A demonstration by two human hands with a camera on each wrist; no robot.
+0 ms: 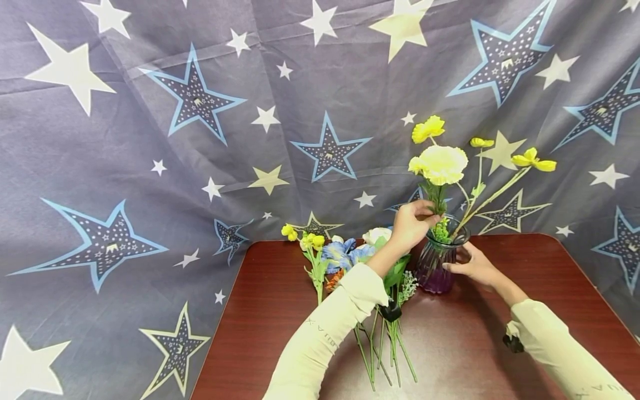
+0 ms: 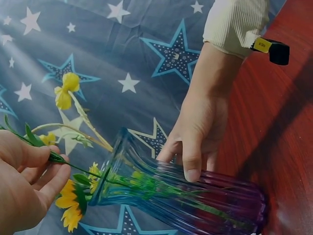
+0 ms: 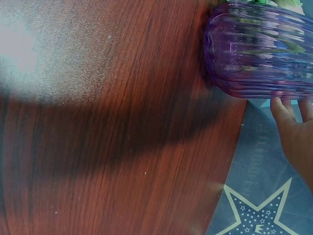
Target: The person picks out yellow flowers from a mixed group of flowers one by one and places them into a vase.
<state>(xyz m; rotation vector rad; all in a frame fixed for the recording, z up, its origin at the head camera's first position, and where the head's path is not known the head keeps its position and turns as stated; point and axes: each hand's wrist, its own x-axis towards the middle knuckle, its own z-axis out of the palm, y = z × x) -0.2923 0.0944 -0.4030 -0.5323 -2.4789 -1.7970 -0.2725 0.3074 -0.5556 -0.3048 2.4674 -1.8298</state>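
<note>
A ribbed glass vase (image 1: pixel 436 275), bluish at the rim and purple at the base, stands on the table. Above its mouth, my left hand (image 1: pixel 411 226) pinches the green stem of a pale yellow ruffled flower (image 1: pixel 446 165). In the left wrist view that stem (image 2: pixel 80 169) runs from the fingertips down into the glass. My right hand (image 1: pixel 475 269) holds the vase's side, with the thumb on the near face and fingers partly hidden behind. Thin yellow-flowered stems (image 1: pixel 495 194) lean rightward out of the vase. An orange-yellow flower (image 2: pixel 73 200) shows by the rim.
Left of the vase lie several artificial flowers: a blue one (image 1: pixel 340 255), a white one (image 1: pixel 377 235) and small yellow ones (image 1: pixel 312 241), their stems pointing to the table's front. The brown-red table (image 1: pixel 260 311) meets a grey star-patterned cloth (image 1: pixel 280 139) behind.
</note>
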